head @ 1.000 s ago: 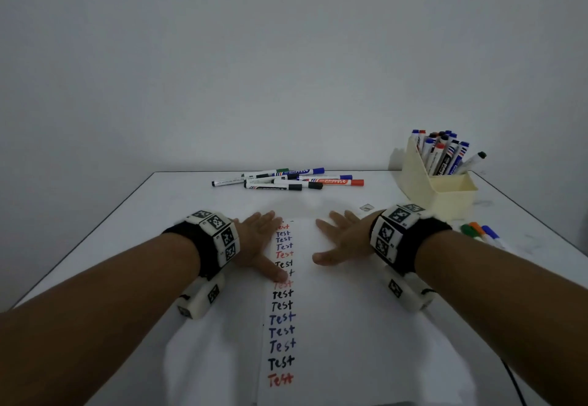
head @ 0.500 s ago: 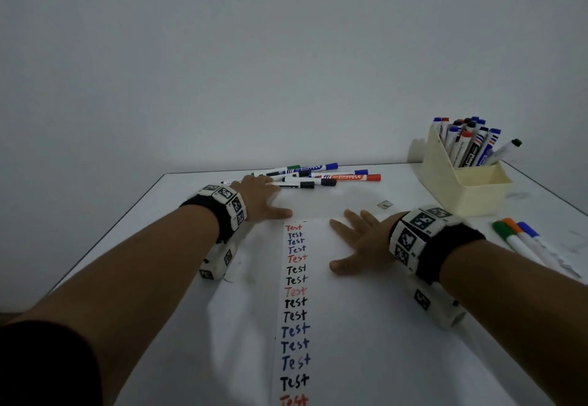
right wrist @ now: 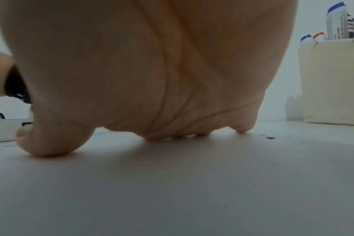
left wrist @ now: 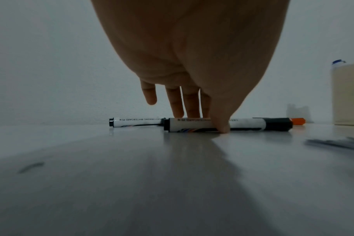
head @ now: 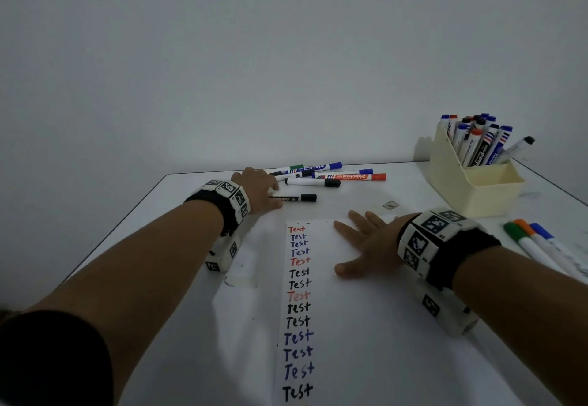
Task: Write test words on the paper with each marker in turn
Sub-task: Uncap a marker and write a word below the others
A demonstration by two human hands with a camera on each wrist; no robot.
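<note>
A white paper lies on the table with a column of "Test" words in red, black and blue. My right hand rests flat on the paper's far end, fingers spread; its palm fills the right wrist view. My left hand reaches past the paper's far left corner and pinches a black-capped white marker. The marker lies on the table, capped. In the left wrist view the thumb is in front of the marker and the fingers are behind it.
Several more markers lie in a loose pile just beyond, near the table's far edge. A cream box full of upright markers stands at the back right. Green, orange and blue markers lie right of my right wrist. A small tag lies near the box.
My left hand lifted off the paper and moved forward to the marker pile. It now holds the black marker, which lies apart from the pile. My right hand stayed flat on the paper.
</note>
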